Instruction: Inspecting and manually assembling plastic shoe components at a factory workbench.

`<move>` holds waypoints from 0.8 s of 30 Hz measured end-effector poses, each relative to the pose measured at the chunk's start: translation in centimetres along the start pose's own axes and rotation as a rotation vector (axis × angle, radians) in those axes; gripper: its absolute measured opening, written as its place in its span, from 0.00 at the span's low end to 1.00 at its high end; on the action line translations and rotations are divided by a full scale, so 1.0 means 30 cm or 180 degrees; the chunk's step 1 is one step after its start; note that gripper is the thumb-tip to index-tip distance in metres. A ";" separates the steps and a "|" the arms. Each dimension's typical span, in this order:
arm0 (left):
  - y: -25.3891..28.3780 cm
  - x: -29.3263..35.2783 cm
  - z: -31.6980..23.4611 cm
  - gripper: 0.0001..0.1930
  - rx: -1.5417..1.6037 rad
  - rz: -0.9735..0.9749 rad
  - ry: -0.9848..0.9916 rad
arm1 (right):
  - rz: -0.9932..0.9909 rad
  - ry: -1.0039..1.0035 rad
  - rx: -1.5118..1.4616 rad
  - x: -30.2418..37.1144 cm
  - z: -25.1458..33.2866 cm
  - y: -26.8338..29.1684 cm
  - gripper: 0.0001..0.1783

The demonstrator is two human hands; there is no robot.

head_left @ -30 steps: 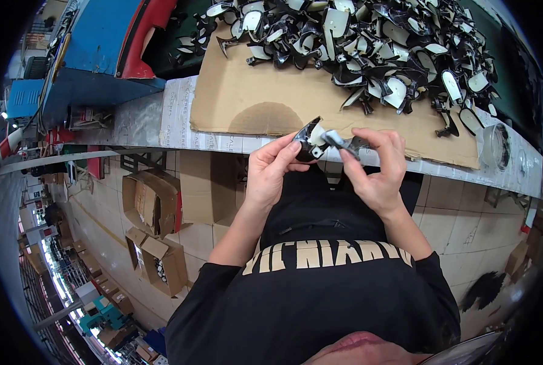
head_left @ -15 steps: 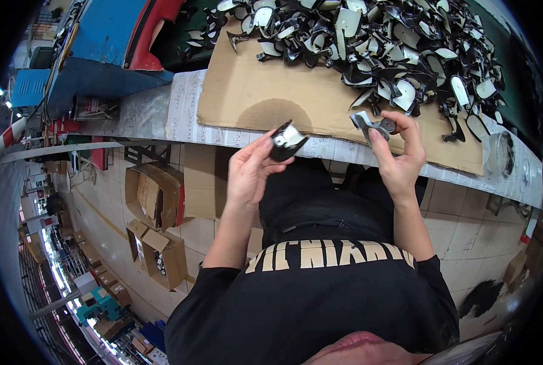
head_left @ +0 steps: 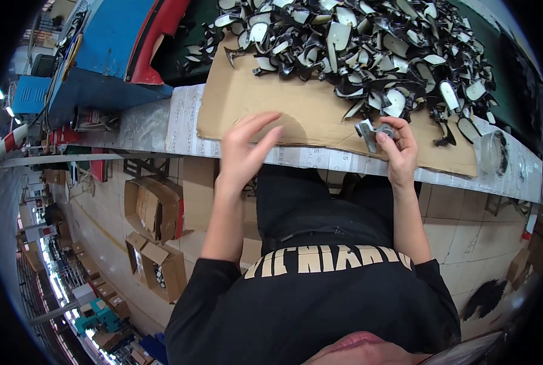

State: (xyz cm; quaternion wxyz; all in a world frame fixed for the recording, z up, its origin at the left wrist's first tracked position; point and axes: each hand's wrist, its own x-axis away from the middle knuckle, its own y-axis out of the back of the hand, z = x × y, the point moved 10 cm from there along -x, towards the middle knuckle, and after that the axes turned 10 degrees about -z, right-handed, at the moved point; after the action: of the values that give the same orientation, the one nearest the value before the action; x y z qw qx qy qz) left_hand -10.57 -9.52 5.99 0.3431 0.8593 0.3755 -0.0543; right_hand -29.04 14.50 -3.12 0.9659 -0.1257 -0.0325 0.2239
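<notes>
My left hand (head_left: 246, 152) is raised over the near edge of the cardboard sheet (head_left: 320, 112), thumb and fingers apart, with nothing seen in it. My right hand (head_left: 400, 152) grips a small grey metal tool with a dark round part (head_left: 366, 132) between thumb and fingers, just above the sheet's front edge. Beyond both hands lies a heap of glossy black pieces with white faces (head_left: 338, 36), shaped like shoe heels. A few of these pieces lie close to my right hand.
White printed paper (head_left: 186, 103) covers the bench edge. A clear roll of tape (head_left: 495, 152) sits at the right. Blue and red equipment (head_left: 107, 45) stands at the left. Below are open cartons (head_left: 153, 210), one carton (head_left: 162, 274) holding small pieces.
The black heel-like piece has left my left hand, whose fingers have opened; I cannot see where it went. That hand moved slightly left. My right hand still holds the tool, moved only slightly.
</notes>
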 end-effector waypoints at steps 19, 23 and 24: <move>-0.183 -0.077 0.171 0.09 0.0450 0.0467 0.0677 | 0.0200 -0.0167 -0.0202 0.010 -0.002 0.013 0.16; -0.157 -0.020 0.182 0.12 -0.0138 0.0074 0.0490 | 0.0272 -0.0175 -0.0158 0.016 0.002 -0.005 0.16; -0.125 -0.005 0.164 0.12 -0.0131 -0.0354 0.0397 | 0.0298 -0.0172 -0.0144 0.018 0.000 -0.009 0.16</move>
State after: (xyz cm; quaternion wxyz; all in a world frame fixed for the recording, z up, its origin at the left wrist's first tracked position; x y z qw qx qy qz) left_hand -12.42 -10.92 0.27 0.3331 0.8316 0.4443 -0.0119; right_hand -28.44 14.52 -3.05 0.9501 -0.1428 -0.0577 0.2713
